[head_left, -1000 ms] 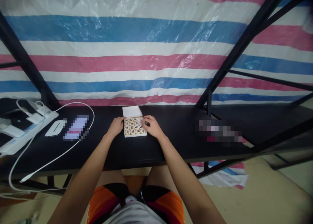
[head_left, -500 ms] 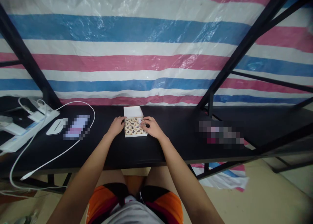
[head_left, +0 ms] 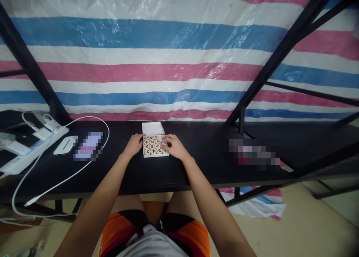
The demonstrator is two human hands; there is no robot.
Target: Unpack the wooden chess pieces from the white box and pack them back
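Striped plastic sheet (head_left: 157, 72), one, red, white and blue, spanning the back, with a black metal frame (head_left: 260, 81) before it; black table (head_left: 213, 152), one, long, bearing a white power strip (head_left: 33, 148) at the person's left. White box (head_left: 156, 155), one, lid (head_left: 153, 128) open on the far side, lying between two hands: left hand (head_left: 133, 145), fingertips at its far left corner, pinching or merely resting, I cannot tell; right hand (head_left: 176, 146), fingers curled over the right side, their grip unclear. Round inscribed pieces (head_left: 152, 146), in rows, inside.
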